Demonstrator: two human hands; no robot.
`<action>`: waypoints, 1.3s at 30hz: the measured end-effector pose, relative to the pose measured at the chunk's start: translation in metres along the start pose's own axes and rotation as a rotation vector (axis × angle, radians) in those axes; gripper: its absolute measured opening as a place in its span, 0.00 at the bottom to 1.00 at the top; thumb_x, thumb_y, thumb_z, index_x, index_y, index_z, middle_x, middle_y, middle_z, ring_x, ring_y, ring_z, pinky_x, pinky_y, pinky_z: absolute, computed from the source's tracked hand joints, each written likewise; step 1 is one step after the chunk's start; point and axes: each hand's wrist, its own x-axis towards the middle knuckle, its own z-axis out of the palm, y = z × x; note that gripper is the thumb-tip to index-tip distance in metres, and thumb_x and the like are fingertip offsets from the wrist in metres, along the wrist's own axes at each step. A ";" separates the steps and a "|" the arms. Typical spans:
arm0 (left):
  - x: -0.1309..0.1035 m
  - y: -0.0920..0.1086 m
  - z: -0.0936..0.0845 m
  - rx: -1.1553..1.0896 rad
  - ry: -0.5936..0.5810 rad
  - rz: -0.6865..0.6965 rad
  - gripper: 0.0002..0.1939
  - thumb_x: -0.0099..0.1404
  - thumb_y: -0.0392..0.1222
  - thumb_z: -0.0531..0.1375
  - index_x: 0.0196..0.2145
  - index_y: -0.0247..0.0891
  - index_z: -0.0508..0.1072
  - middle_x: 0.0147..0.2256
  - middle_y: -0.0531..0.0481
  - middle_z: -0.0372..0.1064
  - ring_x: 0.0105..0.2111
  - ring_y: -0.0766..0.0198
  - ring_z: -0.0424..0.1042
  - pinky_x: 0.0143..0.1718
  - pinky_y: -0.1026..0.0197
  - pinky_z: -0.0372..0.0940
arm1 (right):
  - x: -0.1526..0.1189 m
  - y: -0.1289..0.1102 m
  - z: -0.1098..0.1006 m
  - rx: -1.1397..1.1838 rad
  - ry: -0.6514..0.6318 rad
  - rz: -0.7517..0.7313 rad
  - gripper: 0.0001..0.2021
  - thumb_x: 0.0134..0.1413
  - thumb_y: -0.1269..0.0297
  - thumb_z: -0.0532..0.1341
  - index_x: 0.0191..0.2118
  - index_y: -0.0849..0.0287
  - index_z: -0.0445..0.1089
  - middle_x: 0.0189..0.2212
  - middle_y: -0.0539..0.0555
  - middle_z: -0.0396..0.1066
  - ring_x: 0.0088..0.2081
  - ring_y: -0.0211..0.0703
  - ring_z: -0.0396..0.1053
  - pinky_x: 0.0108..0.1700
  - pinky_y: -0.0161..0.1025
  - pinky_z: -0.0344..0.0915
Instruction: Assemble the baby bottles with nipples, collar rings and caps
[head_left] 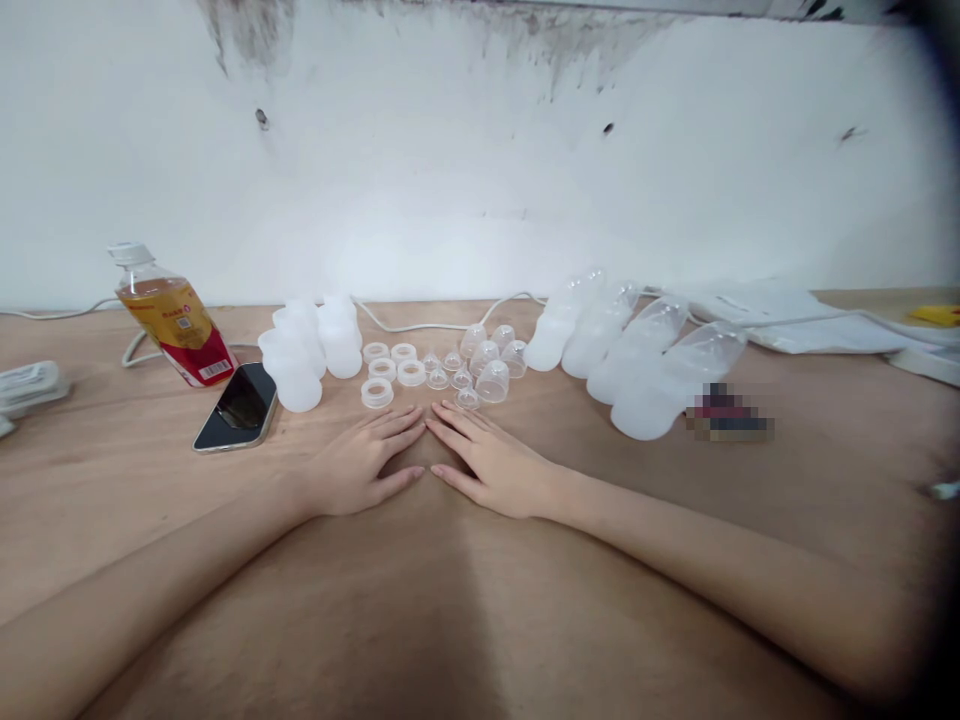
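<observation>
My left hand (369,460) and my right hand (491,460) lie flat on the wooden table (360,620), thumbs apart from the fingers, fingertips nearly meeting. Neither holds anything. Just beyond the left fingertips are several white collar rings (377,392). Several clear bottle nipples (462,378) and clear dome caps (493,382) sit beyond my right fingertips. To the left stand several frosted white baby bottles (300,378) without caps. On the right is a row of similar bottles topped with clear domes (645,395); they appear tilted in the wide view.
A dark-screened phone (236,408) lies at the left, in front of a drink bottle (176,320) with a yellow and red label. A white cable (420,327) runs along the wall. White plastic bags (787,318) and a pixelated item (727,415) are at the right.
</observation>
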 end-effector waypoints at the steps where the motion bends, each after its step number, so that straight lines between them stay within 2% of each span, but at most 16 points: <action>1: 0.000 0.000 0.000 0.011 0.007 0.003 0.28 0.63 0.51 0.46 0.57 0.34 0.52 0.58 0.41 0.49 0.57 0.57 0.51 0.56 0.52 0.51 | 0.000 0.000 0.000 -0.007 0.023 -0.006 0.28 0.56 0.54 0.47 0.56 0.69 0.53 0.57 0.65 0.51 0.59 0.52 0.45 0.56 0.51 0.51; 3: 0.000 0.000 0.001 0.050 0.051 -0.010 0.26 0.63 0.50 0.46 0.55 0.34 0.56 0.57 0.41 0.52 0.56 0.57 0.52 0.55 0.52 0.51 | 0.000 0.001 0.000 -0.028 0.094 -0.013 0.23 0.56 0.57 0.48 0.53 0.67 0.58 0.54 0.64 0.55 0.57 0.51 0.49 0.55 0.50 0.53; 5: 0.001 -0.001 0.001 0.114 0.142 -0.075 0.22 0.63 0.47 0.46 0.51 0.35 0.61 0.56 0.42 0.54 0.56 0.56 0.53 0.55 0.51 0.51 | 0.001 0.003 -0.001 -0.061 0.183 -0.005 0.19 0.55 0.62 0.49 0.50 0.65 0.62 0.51 0.62 0.58 0.54 0.50 0.54 0.53 0.48 0.56; 8: 0.002 -0.004 0.004 0.216 0.279 -0.250 0.21 0.61 0.45 0.48 0.50 0.33 0.62 0.56 0.40 0.53 0.55 0.53 0.55 0.53 0.49 0.54 | 0.004 0.010 -0.002 -0.118 0.303 0.062 0.17 0.54 0.67 0.49 0.49 0.64 0.62 0.50 0.63 0.57 0.47 0.48 0.61 0.48 0.47 0.62; 10: 0.003 -0.007 0.007 0.253 0.302 -0.334 0.23 0.61 0.46 0.49 0.50 0.30 0.60 0.56 0.37 0.53 0.54 0.51 0.55 0.52 0.49 0.55 | 0.006 0.015 -0.002 -0.138 0.349 0.136 0.19 0.53 0.68 0.49 0.51 0.64 0.59 0.50 0.64 0.55 0.43 0.48 0.64 0.43 0.47 0.65; 14: 0.004 -0.012 0.015 0.274 0.288 -0.355 0.24 0.61 0.47 0.48 0.50 0.28 0.59 0.54 0.36 0.55 0.54 0.51 0.55 0.52 0.51 0.54 | 0.008 0.022 0.000 -0.110 0.312 0.264 0.20 0.52 0.67 0.50 0.52 0.64 0.57 0.51 0.65 0.53 0.40 0.48 0.65 0.40 0.47 0.67; 17: 0.004 -0.012 0.016 0.284 0.300 -0.344 0.24 0.61 0.47 0.48 0.50 0.29 0.59 0.54 0.38 0.56 0.54 0.52 0.55 0.52 0.51 0.55 | 0.008 0.025 0.003 -0.072 0.276 0.293 0.20 0.53 0.66 0.49 0.52 0.65 0.58 0.50 0.65 0.55 0.43 0.49 0.64 0.44 0.46 0.65; 20: 0.004 -0.011 0.014 0.281 0.299 -0.338 0.22 0.61 0.46 0.48 0.50 0.30 0.60 0.53 0.38 0.56 0.52 0.51 0.57 0.50 0.50 0.57 | 0.009 0.026 0.004 -0.036 0.275 0.277 0.19 0.54 0.67 0.48 0.52 0.66 0.58 0.47 0.63 0.58 0.46 0.49 0.62 0.48 0.46 0.62; 24: 0.003 -0.009 0.010 0.228 0.305 -0.282 0.19 0.60 0.44 0.49 0.47 0.33 0.63 0.50 0.39 0.59 0.48 0.49 0.61 0.45 0.48 0.60 | 0.009 0.024 0.001 0.043 0.285 0.231 0.17 0.55 0.68 0.47 0.50 0.62 0.60 0.44 0.60 0.61 0.43 0.46 0.64 0.45 0.45 0.64; 27: 0.002 -0.010 0.008 0.152 0.344 -0.200 0.14 0.60 0.41 0.49 0.43 0.37 0.66 0.47 0.42 0.61 0.44 0.53 0.64 0.43 0.51 0.61 | 0.008 0.022 -0.001 0.083 0.279 0.147 0.15 0.56 0.67 0.48 0.48 0.57 0.61 0.42 0.57 0.62 0.41 0.44 0.65 0.44 0.43 0.64; 30: 0.003 -0.011 0.007 0.095 0.366 -0.149 0.12 0.61 0.40 0.49 0.41 0.39 0.68 0.47 0.43 0.61 0.44 0.55 0.64 0.43 0.53 0.61 | 0.009 0.021 -0.001 0.101 0.247 0.104 0.17 0.55 0.67 0.49 0.52 0.57 0.57 0.43 0.57 0.62 0.41 0.44 0.65 0.43 0.44 0.64; 34: 0.005 -0.008 0.002 0.041 0.309 -0.188 0.13 0.62 0.43 0.50 0.42 0.40 0.68 0.46 0.45 0.63 0.43 0.56 0.65 0.44 0.54 0.61 | 0.010 0.023 0.000 0.125 0.262 0.155 0.23 0.53 0.65 0.52 0.55 0.61 0.50 0.43 0.59 0.63 0.40 0.45 0.65 0.43 0.45 0.64; 39: 0.006 -0.006 -0.002 -0.109 0.297 -0.332 0.17 0.59 0.44 0.54 0.47 0.41 0.65 0.42 0.48 0.64 0.39 0.59 0.67 0.42 0.56 0.64 | 0.011 0.025 0.001 0.149 0.237 0.116 0.11 0.55 0.66 0.51 0.44 0.61 0.61 0.40 0.58 0.63 0.41 0.44 0.64 0.45 0.43 0.63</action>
